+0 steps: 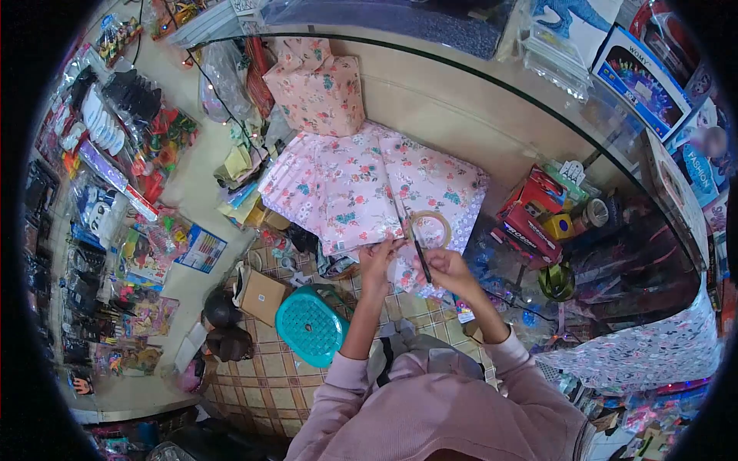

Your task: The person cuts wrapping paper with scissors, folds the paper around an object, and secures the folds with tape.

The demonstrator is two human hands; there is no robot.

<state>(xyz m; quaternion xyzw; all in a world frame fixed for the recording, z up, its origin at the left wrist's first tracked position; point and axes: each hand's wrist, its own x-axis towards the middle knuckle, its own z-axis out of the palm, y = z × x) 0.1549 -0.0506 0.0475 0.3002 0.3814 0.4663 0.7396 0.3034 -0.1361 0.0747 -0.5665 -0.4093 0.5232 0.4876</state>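
Pink floral paper lies spread over the work surface. My left hand is at its near edge, fingers bent together on the paper's edge. To its right, my right hand is closed round the handles of dark scissors, whose blades point away from me, over the paper. A roll of tan tape lies flat on the paper, just beyond my right hand and beside the scissors. Behind the paper stands a package wrapped in floral paper.
A teal stool and a cardboard box stand on the tiled floor at left. Red boxes are on the right. A curved glass edge runs beyond the paper. Packaged goods hang at left.
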